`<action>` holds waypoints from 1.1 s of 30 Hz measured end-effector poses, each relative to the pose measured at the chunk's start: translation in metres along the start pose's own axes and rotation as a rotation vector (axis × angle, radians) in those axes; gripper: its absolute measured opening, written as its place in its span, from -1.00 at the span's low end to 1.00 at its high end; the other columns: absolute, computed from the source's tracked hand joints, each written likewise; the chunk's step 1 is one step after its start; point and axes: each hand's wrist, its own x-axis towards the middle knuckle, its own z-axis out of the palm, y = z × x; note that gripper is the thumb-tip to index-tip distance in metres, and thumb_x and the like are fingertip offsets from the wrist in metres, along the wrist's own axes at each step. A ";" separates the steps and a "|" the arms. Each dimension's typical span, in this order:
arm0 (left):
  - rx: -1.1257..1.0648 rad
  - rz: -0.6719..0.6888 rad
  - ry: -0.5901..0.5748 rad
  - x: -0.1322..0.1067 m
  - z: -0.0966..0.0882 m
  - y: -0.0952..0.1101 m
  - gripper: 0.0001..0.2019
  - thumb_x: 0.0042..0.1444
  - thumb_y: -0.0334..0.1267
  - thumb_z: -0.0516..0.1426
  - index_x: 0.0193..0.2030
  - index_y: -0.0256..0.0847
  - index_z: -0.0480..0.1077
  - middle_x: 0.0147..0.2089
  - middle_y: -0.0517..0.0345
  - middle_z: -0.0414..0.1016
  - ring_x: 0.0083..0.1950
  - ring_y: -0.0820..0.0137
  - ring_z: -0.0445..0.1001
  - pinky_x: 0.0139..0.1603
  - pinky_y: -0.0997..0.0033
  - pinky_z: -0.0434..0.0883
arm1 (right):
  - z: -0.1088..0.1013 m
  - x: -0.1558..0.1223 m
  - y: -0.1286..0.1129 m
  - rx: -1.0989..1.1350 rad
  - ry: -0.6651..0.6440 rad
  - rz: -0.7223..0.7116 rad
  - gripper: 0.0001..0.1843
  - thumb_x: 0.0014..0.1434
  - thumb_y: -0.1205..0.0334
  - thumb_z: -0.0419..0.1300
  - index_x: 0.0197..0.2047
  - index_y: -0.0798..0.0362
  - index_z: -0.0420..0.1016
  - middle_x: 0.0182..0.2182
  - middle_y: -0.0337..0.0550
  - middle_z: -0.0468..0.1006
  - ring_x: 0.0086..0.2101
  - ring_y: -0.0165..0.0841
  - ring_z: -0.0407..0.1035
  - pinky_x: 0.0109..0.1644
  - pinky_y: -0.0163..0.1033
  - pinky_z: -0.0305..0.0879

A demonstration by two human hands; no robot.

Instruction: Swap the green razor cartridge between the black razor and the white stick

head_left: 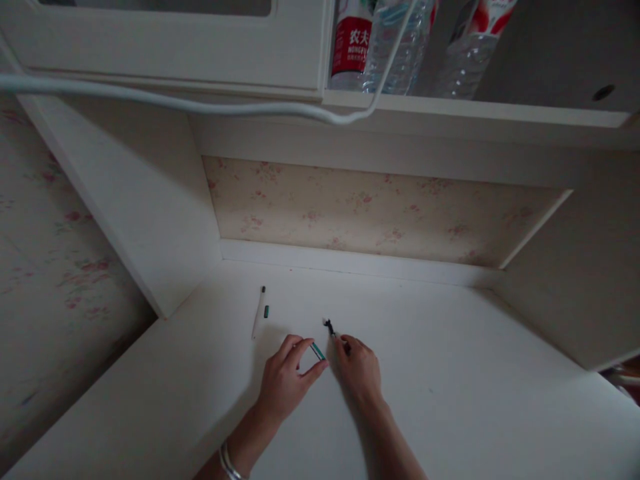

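Observation:
Between the thumb and fingertips of my left hand [290, 370] is a short, slim teal-and-dark piece [318, 351], tilted above the white desktop. My right hand [359, 367] is closed in a pinch on a small slim black piece [329, 327], which sticks out beyond the fingertips; a pale bit shows at its far end. The exact kind of both pieces is too small to tell. Left of my hands lies a thin pale stick with a dark tip [259, 311], like a pen refill. Beside it is a small dark-and-teal block [267, 311].
The white desktop [440, 333] ends at a back ledge [360, 261] below flowered wallpaper. Side panels [145, 200] stand left and right. Overhead, a pale cable [200, 107] hangs in front of a shelf with plastic bottles [353, 47].

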 end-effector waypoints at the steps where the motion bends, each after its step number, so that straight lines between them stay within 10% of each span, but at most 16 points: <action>1: -0.006 -0.004 0.000 0.000 0.000 0.000 -0.64 0.02 -0.09 0.30 -0.03 -0.06 0.49 -0.17 0.04 0.45 -0.45 0.41 0.32 -0.33 0.40 0.34 | 0.000 0.000 0.000 -0.005 0.000 -0.001 -0.71 0.34 0.16 0.03 -0.11 0.01 0.57 -0.25 -0.14 0.60 -0.27 -0.28 0.47 -0.23 -0.33 0.24; 22: 0.069 0.007 -0.045 -0.002 0.002 -0.004 -0.65 0.04 -0.10 0.28 -0.01 -0.07 0.47 -0.16 0.06 0.44 -0.47 0.44 0.31 -0.34 0.41 0.33 | -0.003 0.003 -0.010 -0.140 -0.027 -0.002 -0.58 0.41 0.08 -0.06 -0.29 -0.05 0.59 -0.38 -0.10 0.61 -0.38 -0.24 0.49 -0.38 -0.30 0.15; 33: 0.092 0.042 -0.036 -0.001 0.000 -0.003 -0.65 0.06 -0.10 0.27 0.00 -0.08 0.46 -0.17 0.06 0.44 -0.48 0.44 0.30 -0.36 0.42 0.34 | -0.003 -0.005 -0.003 -0.045 -0.030 -0.095 -0.70 0.33 0.10 0.07 0.03 -0.05 0.51 -0.27 -0.16 0.62 -0.28 -0.24 0.49 -0.28 -0.30 0.19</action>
